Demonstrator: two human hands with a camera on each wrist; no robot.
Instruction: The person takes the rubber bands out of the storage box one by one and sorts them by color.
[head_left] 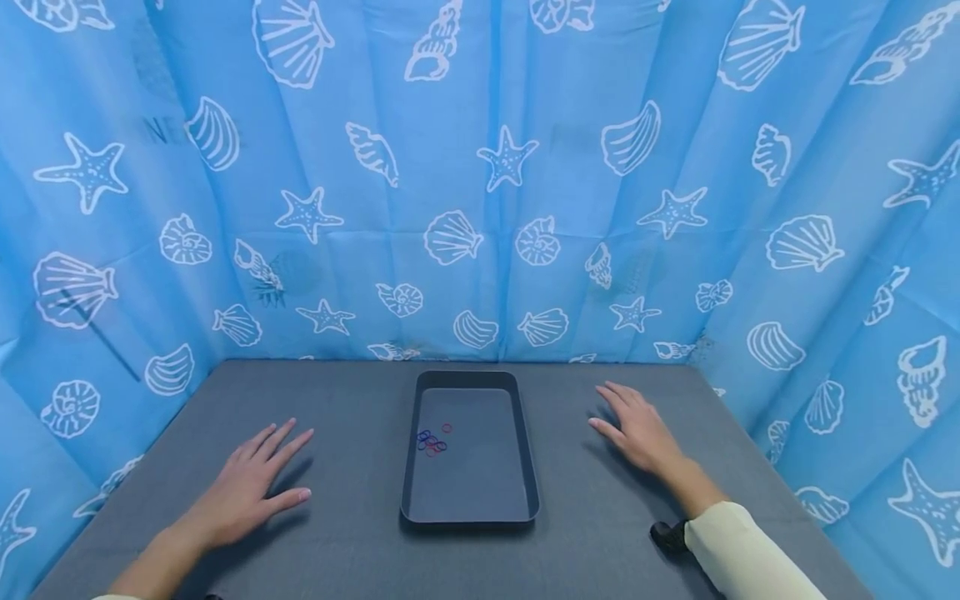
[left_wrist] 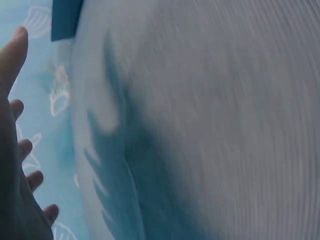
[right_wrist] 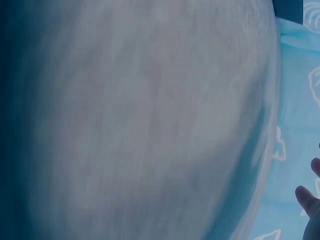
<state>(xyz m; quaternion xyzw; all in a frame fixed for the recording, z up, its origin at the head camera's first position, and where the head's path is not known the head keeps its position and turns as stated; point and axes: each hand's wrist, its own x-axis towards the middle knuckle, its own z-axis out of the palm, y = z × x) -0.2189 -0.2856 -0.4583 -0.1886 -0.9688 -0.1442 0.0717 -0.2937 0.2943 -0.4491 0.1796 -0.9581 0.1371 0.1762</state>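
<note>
A dark rectangular tray [head_left: 471, 510] lies on the grey table between my hands. Toward the left side inside it is a small cluster of thin rings [head_left: 427, 442], blue and red, and a single red ring [head_left: 447, 428] lies just beyond them. To the left of the tray, my left hand [head_left: 247, 483] is held over the table with fingers spread and nothing in it. My right hand [head_left: 637, 429] is to the right of the tray, fingers extended, also holding nothing. Each wrist view shows fingertips at its edge and a hand shadow on the cloth.
Grey cloth covers the table [head_left: 337, 533]. Behind it and along both sides hangs a blue curtain [head_left: 465, 292] printed with white shells and starfish. A black strap-like device [head_left: 667, 537] sits at my right wrist by the pale sleeve [head_left: 738, 550].
</note>
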